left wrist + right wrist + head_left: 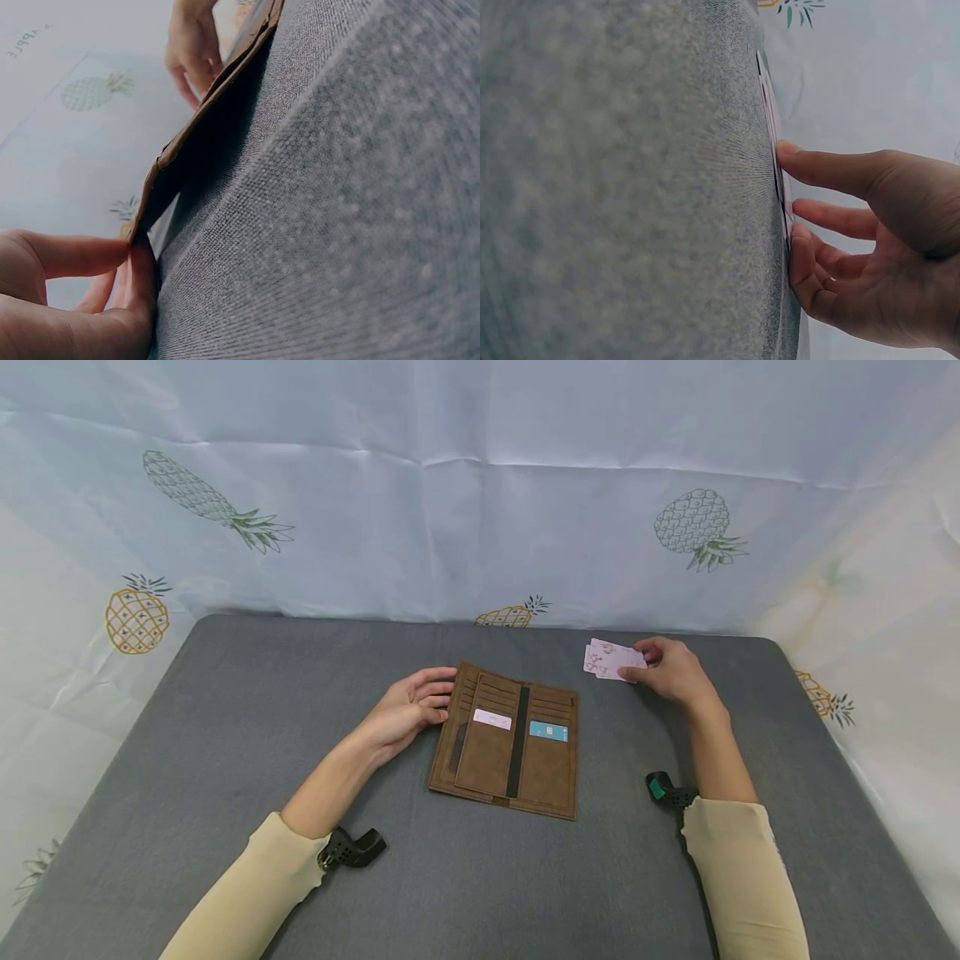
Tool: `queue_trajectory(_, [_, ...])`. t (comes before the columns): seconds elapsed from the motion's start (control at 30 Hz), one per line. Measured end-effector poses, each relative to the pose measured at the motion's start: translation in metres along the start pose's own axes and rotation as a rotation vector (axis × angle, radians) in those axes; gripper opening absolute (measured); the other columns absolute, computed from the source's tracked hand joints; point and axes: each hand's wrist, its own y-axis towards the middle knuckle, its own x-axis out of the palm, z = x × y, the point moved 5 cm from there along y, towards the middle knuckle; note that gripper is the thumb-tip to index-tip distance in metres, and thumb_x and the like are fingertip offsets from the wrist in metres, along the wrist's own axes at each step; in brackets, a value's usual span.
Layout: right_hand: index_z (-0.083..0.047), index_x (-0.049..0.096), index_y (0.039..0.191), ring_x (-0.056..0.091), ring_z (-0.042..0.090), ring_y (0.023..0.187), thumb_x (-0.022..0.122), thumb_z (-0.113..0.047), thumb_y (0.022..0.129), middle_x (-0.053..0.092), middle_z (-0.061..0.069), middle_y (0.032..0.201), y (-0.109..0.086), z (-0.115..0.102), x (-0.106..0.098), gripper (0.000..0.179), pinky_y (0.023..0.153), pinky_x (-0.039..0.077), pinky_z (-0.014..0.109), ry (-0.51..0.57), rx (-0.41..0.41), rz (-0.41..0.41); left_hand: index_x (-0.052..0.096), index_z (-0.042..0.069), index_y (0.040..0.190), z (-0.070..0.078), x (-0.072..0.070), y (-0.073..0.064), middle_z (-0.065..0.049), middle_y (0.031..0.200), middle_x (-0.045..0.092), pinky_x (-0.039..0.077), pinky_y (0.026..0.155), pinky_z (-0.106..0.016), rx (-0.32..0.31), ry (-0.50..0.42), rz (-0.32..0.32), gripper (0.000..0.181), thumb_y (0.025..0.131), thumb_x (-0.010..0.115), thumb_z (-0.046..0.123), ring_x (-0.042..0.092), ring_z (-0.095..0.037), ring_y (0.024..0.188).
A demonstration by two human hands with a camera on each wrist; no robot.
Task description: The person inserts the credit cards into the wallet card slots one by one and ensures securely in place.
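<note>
An open brown wallet [551,777] lies in the middle of the table, its card slots facing up. A pink card [492,719] shows in its left half and a blue card [548,731] in its right half. My left hand [408,710] pinches the wallet's left edge; the left wrist view shows thumb and fingers meeting at that edge [154,176]. Behind and right of the wallet lie a few overlapping pink patterned cards [609,658]. My right hand [671,672] holds their right end between thumb and fingers, with the cards [769,105] low against the tabletop.
A grey cloth covers the table [255,727]. Behind it hangs a pale curtain [450,535] printed with pineapples, which also runs along both sides. A black wrist device [352,847] sits at the left cuff, another [667,789] at the right cuff.
</note>
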Motion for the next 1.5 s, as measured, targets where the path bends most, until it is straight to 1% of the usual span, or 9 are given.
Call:
queue_trajectory(0.23, [0.009, 0.048, 0.154, 0.055, 0.045, 0.123, 0.075, -0.034, 0.102, 0.054, 0.033, 0.145, 0.002, 0.000, 0.000, 0.073, 0.104, 0.048, 0.060, -0.001, 0.032, -0.006, 0.039, 0.011, 0.167, 0.000, 0.000, 0.001, -0.019, 0.168, 0.041, 0.055, 0.094, -0.020, -0.003, 0.001, 0.003, 0.077, 0.097, 0.052, -0.017, 0.048, -0.028, 0.141])
queue_trajectory(0.4, [0.009, 0.052, 0.152, 0.058, 0.046, 0.122, 0.076, -0.035, 0.101, 0.058, 0.034, 0.143, 0.002, 0.001, -0.003, 0.072, 0.101, 0.050, 0.060, -0.006, 0.042, 0.012, 0.040, 0.011, 0.167, 0.001, 0.000, 0.001, -0.019, 0.167, 0.042, 0.055, 0.093, -0.019, -0.005, -0.006, 0.007, 0.077, 0.096, 0.052, -0.018, 0.050, -0.026, 0.138])
queue_trajectory(0.6, [0.011, 0.055, 0.148, 0.057, 0.044, 0.118, 0.077, -0.036, 0.100, 0.059, 0.032, 0.140, 0.002, 0.002, -0.005, 0.071, 0.098, 0.050, 0.057, -0.003, 0.044, 0.016, 0.040, 0.009, 0.166, 0.001, 0.001, 0.002, -0.020, 0.166, 0.043, 0.055, 0.092, -0.018, 0.000, -0.012, 0.006, 0.077, 0.096, 0.053, -0.018, 0.052, -0.024, 0.134])
queue_trajectory(0.83, [0.013, 0.055, 0.145, 0.058, 0.046, 0.122, 0.077, -0.038, 0.100, 0.057, 0.034, 0.141, 0.001, 0.004, -0.005, 0.071, 0.104, 0.050, 0.062, -0.001, 0.059, 0.004, 0.040, 0.009, 0.166, 0.002, 0.001, 0.001, -0.020, 0.165, 0.044, 0.055, 0.092, -0.018, 0.004, -0.013, 0.009, 0.077, 0.096, 0.053, -0.018, 0.053, -0.023, 0.131])
queue_trajectory(1.13, [0.014, 0.054, 0.145, 0.056, 0.044, 0.119, 0.077, -0.040, 0.099, 0.056, 0.033, 0.140, 0.001, 0.008, -0.006, 0.074, 0.103, 0.049, 0.062, -0.017, 0.062, 0.017, 0.040, 0.009, 0.166, 0.002, 0.002, 0.001, -0.020, 0.166, 0.043, 0.055, 0.093, -0.018, 0.003, -0.007, 0.011, 0.077, 0.095, 0.052, -0.018, 0.052, -0.024, 0.135])
queue_trajectory(1.23, [0.014, 0.051, 0.143, 0.054, 0.043, 0.115, 0.078, -0.040, 0.099, 0.054, 0.031, 0.136, 0.000, 0.010, -0.006, 0.075, 0.097, 0.050, 0.058, -0.007, 0.065, 0.020, 0.040, 0.009, 0.166, 0.002, 0.002, 0.001, -0.020, 0.165, 0.043, 0.055, 0.093, -0.018, 0.005, -0.010, 0.009, 0.077, 0.095, 0.052, -0.018, 0.052, -0.024, 0.134])
queue_trajectory(1.33, [0.014, 0.047, 0.143, 0.053, 0.040, 0.110, 0.079, -0.038, 0.098, 0.054, 0.029, 0.130, 0.000, 0.011, -0.007, 0.076, 0.089, 0.048, 0.048, 0.018, 0.060, 0.027, 0.040, 0.008, 0.166, 0.001, 0.002, 0.001, -0.020, 0.165, 0.043, 0.055, 0.093, -0.018, 0.007, -0.009, 0.007, 0.077, 0.096, 0.052, -0.018, 0.051, -0.024, 0.135])
queue_trajectory(1.5, [0.013, 0.045, 0.145, 0.054, 0.031, 0.098, 0.078, -0.031, 0.100, 0.056, 0.022, 0.116, 0.001, 0.014, -0.009, 0.072, 0.079, 0.045, 0.036, 0.052, 0.021, 0.042, 0.039, 0.009, 0.167, 0.001, 0.001, 0.001, -0.020, 0.166, 0.043, 0.055, 0.093, -0.018, 0.008, -0.006, 0.007, 0.077, 0.096, 0.052, -0.018, 0.051, -0.026, 0.137])
